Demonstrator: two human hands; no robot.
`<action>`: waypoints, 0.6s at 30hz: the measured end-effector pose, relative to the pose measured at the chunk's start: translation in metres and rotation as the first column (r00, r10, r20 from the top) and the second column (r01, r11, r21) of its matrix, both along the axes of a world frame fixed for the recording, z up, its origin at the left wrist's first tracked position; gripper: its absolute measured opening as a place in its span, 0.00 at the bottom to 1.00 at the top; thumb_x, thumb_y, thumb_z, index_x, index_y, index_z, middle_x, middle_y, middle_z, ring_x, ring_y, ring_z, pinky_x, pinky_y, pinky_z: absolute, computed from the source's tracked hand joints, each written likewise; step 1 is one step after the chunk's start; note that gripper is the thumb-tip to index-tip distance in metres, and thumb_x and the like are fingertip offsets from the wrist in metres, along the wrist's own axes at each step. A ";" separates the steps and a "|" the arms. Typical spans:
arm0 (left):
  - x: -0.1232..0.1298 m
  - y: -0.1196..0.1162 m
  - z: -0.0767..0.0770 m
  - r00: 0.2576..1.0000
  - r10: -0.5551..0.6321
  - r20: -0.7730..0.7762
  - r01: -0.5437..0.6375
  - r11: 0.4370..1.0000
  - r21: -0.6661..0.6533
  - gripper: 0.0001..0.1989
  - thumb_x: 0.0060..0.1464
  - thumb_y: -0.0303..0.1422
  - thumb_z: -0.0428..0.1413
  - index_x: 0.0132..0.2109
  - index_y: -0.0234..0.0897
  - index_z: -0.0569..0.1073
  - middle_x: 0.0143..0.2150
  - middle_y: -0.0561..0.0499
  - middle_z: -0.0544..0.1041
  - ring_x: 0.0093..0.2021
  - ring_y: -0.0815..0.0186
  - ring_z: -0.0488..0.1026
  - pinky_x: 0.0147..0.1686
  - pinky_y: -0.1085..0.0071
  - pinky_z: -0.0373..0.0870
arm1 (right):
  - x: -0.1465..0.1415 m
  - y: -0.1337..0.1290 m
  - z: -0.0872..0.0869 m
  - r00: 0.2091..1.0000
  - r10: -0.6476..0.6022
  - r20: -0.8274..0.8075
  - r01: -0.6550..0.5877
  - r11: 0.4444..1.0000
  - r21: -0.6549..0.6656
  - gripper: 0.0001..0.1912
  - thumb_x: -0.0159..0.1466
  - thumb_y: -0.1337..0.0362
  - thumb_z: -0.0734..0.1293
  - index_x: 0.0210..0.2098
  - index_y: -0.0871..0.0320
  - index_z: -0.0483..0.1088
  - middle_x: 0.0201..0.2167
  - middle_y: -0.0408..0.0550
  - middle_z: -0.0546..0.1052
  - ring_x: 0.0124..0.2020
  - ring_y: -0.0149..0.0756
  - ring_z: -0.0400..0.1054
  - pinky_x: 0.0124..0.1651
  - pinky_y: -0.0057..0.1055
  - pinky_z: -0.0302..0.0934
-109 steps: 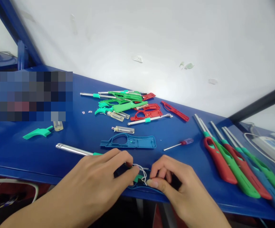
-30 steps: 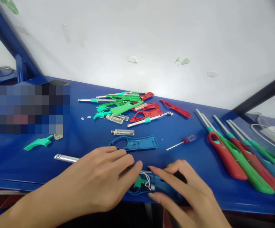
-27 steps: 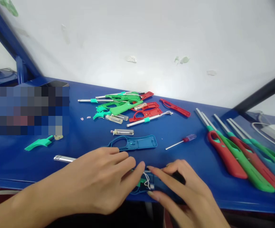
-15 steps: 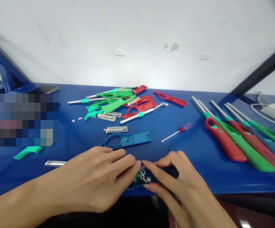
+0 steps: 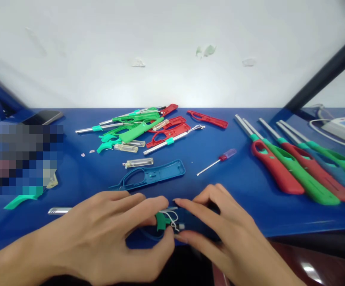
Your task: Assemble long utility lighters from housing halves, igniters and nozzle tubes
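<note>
Between the two hands, a blue shell half (image 5: 190, 220) is lying open by the near edge of the blue table (image 5: 279, 218), its long axis running roughly from nine o'clock to three. At eight o'clock the left hand (image 5: 109, 238) is curling thumb and forefinger around the green trigger (image 5: 160, 221), which is lying nearer to it; whether they are pinching, I cannot tell. At four o'clock the right hand (image 5: 220, 226) is spanning the shell's near and far edges with thumb and forefinger, apparently gripping. White wire (image 5: 174, 216) is looping between both thumbs and forefingers, and a screwdriver (image 5: 220, 159) is lying at one o'clock
</note>
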State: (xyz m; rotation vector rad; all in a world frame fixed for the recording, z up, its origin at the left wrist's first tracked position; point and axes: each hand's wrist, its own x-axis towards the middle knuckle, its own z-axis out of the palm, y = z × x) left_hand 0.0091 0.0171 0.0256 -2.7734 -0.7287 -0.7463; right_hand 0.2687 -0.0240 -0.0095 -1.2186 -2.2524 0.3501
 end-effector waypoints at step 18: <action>-0.013 0.004 -0.001 0.955 -0.183 -0.233 0.181 0.983 -0.030 0.15 0.70 0.27 0.50 0.55 0.41 0.79 0.50 0.52 0.84 0.35 0.65 0.77 0.34 0.68 0.73 | -0.007 0.003 0.004 0.995 -0.021 0.099 0.000 0.978 0.210 0.25 0.82 0.47 0.51 0.54 0.52 0.74 0.42 0.45 0.85 0.42 0.39 0.83 0.43 0.36 0.78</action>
